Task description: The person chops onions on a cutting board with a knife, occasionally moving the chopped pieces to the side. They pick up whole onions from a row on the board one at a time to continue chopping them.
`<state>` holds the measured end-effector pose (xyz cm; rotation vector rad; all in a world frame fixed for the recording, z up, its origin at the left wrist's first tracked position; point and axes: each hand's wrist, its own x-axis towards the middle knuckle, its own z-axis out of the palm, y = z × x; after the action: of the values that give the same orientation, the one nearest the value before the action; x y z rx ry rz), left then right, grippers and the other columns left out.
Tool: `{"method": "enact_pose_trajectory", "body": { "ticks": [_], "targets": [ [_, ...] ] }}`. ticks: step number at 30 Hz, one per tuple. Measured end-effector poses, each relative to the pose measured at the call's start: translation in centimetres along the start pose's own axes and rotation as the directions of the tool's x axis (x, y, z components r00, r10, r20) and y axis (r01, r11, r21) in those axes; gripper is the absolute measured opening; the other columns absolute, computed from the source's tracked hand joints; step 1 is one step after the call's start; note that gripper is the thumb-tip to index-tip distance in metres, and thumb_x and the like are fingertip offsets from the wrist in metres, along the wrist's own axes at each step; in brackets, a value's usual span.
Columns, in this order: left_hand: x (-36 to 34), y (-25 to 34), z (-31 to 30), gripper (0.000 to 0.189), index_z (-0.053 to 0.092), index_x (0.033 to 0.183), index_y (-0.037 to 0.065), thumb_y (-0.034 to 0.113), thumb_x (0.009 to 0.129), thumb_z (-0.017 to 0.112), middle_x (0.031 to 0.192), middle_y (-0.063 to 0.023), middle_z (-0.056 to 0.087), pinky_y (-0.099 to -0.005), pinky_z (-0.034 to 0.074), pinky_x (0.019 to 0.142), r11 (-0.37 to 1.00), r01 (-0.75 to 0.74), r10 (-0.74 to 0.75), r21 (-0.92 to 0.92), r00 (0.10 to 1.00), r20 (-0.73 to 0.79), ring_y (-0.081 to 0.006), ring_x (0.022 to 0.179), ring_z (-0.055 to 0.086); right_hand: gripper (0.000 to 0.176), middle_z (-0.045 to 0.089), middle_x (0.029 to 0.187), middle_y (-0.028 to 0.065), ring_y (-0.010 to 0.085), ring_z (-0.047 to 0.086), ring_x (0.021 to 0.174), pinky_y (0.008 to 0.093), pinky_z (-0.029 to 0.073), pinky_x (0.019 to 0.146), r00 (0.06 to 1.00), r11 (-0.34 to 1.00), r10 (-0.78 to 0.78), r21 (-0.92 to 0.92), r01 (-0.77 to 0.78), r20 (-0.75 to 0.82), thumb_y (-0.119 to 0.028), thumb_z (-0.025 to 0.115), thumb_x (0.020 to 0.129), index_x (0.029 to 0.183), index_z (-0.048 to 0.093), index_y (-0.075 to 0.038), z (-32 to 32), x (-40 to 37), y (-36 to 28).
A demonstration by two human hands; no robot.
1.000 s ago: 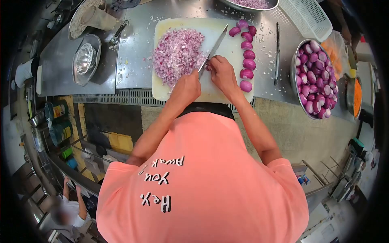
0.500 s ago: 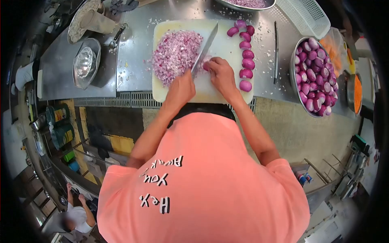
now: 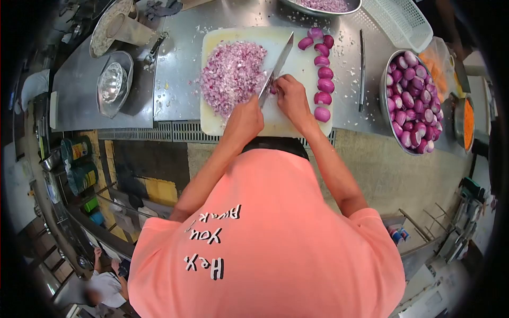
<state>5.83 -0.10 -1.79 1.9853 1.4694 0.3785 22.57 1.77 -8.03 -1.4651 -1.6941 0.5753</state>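
Note:
My left hand (image 3: 245, 119) is wrapped round the handle of a kitchen knife (image 3: 280, 59), whose blade points up and to the right over the white cutting board (image 3: 297, 124). Opposite it, my right hand (image 3: 293, 100) pinches a small piece of red onion (image 3: 273, 90) against the board, right beside the blade. To the left of the knife lies a heap of finely chopped red onion (image 3: 233, 74). Along the board's right side runs a curved row of peeled onion halves (image 3: 323, 85). My right fingers mostly hide the piece they hold.
A bowl of peeled red onions (image 3: 411, 100) stands at the right. A metal rod (image 3: 362, 69) lies before it. Behind are a bowl of chopped onion (image 3: 328, 6) and a white plastic basket (image 3: 408, 24). Metal bowls (image 3: 114, 82) sit at the left. Another person (image 3: 108, 289) is at lower left.
My left hand and the knife have shifted slightly right, with the blade now closer to my right fingers. Both hands keep their hold. The person at lower left has moved their arms.

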Motion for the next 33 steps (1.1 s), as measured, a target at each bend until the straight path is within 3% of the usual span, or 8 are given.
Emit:
{"method": "enact_pose_trajectory", "body": {
  "ticks": [3, 6, 15, 17, 20, 23, 25, 33],
  "targets": [
    [0.3, -0.1, 0.2, 0.015, 0.054, 0.097, -0.006, 0.007, 0.089, 0.052, 0.069, -0.0311, 0.058, -0.0545, 0.046, 0.062, 0.998, -0.057, 0.057, 0.012, 0.998, -0.034, -0.0492, 0.070, 0.061, 0.013, 0.060, 0.086, 0.0192, 0.0410, 0.061, 0.081, 0.0459, 0.050, 0.071, 1.000, 1.000, 0.004, 0.000, -0.004, 0.017, 0.009, 0.057, 0.074, 0.083, 0.062, 0.002, -0.1, -0.5, 0.1],
    [-0.9, 0.4, -0.8, 0.016, 0.053, 0.096, -0.006, 0.007, 0.089, 0.051, 0.070, -0.0325, 0.058, -0.0548, 0.046, 0.063, 0.999, 0.030, -0.030, -0.011, 0.999, 0.022, -0.0501, 0.072, 0.060, 0.013, 0.060, 0.086, 0.0192, 0.0411, 0.061, 0.081, 0.0457, 0.050, 0.071, 1.000, 0.999, -0.008, 0.041, 0.008, -0.006, 0.010, 0.057, 0.074, 0.083, 0.062, 0.002, 0.0, -0.1, 0.2],
    [-0.5, 0.4, 0.2, 0.014, 0.052, 0.095, -0.006, 0.007, 0.089, 0.052, 0.069, -0.0321, 0.058, -0.0546, 0.046, 0.064, 0.999, 0.042, -0.041, -0.022, 0.999, 0.012, -0.0505, 0.073, 0.060, 0.013, 0.059, 0.086, 0.0188, 0.0407, 0.061, 0.080, 0.0450, 0.050, 0.070, 0.999, 0.998, -0.014, 0.054, 0.016, -0.036, 0.009, 0.058, 0.075, 0.086, 0.061, 0.002, 0.3, 0.0, 0.4],
    [0.5, -0.5, 1.9, 0.015, 0.054, 0.093, -0.010, 0.002, 0.086, 0.052, 0.071, -0.0341, 0.060, -0.0564, 0.049, 0.063, 1.000, -0.018, 0.018, 0.003, 1.000, -0.010, -0.0509, 0.071, 0.062, 0.014, 0.059, 0.086, 0.0187, 0.0408, 0.060, 0.080, 0.0449, 0.050, 0.070, 1.000, 0.998, 0.002, 0.070, 0.000, -0.021, 0.009, 0.058, 0.074, 0.086, 0.062, 0.002, 0.2, -0.9, 0.5],
    [0.2, 0.3, -0.1, 0.015, 0.051, 0.094, -0.006, 0.007, 0.089, 0.052, 0.070, -0.0313, 0.058, -0.0542, 0.045, 0.064, 1.000, 0.018, -0.018, -0.007, 0.999, -0.028, -0.0500, 0.073, 0.060, 0.015, 0.060, 0.087, 0.0175, 0.0394, 0.061, 0.080, 0.0448, 0.050, 0.071, 1.000, 0.999, -0.018, 0.033, 0.018, 0.002, 0.010, 0.058, 0.074, 0.086, 0.061, 0.002, -0.2, -0.5, 0.7],
    [0.0, -0.8, -0.2, 0.014, 0.053, 0.093, -0.008, 0.005, 0.088, 0.052, 0.071, -0.0326, 0.059, -0.0548, 0.047, 0.064, 0.998, -0.005, 0.008, 0.063, 0.999, -0.051, -0.0500, 0.073, 0.061, 0.014, 0.062, 0.089, 0.0151, 0.0368, 0.061, 0.082, 0.0444, 0.050, 0.073, 0.993, 0.994, -0.100, 0.035, 0.102, -0.061, 0.009, 0.058, 0.075, 0.086, 0.062, 0.000, -0.6, -0.3, 0.7],
    [-0.5, -1.0, 0.1, 0.014, 0.055, 0.092, -0.009, 0.003, 0.087, 0.052, 0.072, -0.0338, 0.061, -0.0555, 0.049, 0.064, 0.997, 0.007, -0.003, 0.081, 0.999, -0.041, -0.0501, 0.071, 0.062, 0.014, 0.063, 0.089, 0.0130, 0.0351, 0.061, 0.084, 0.0435, 0.050, 0.074, 0.984, 0.984, -0.175, -0.039, 0.176, 0.014, 0.007, 0.058, 0.076, 0.085, 0.062, -0.002, -0.9, -0.7, 0.5],
    [-0.4, -0.6, 0.6, 0.014, 0.052, 0.094, -0.006, 0.008, 0.089, 0.053, 0.072, -0.0308, 0.059, -0.0535, 0.045, 0.064, 0.998, 0.067, -0.067, -0.012, 0.997, -0.025, -0.0495, 0.074, 0.060, 0.010, 0.061, 0.084, 0.0165, 0.0377, 0.060, 0.083, 0.0453, 0.049, 0.072, 0.999, 0.997, -0.033, -0.063, 0.036, 0.038, 0.005, 0.058, 0.076, 0.084, 0.061, -0.001, 0.3, -1.0, -0.2]
  ]
}}
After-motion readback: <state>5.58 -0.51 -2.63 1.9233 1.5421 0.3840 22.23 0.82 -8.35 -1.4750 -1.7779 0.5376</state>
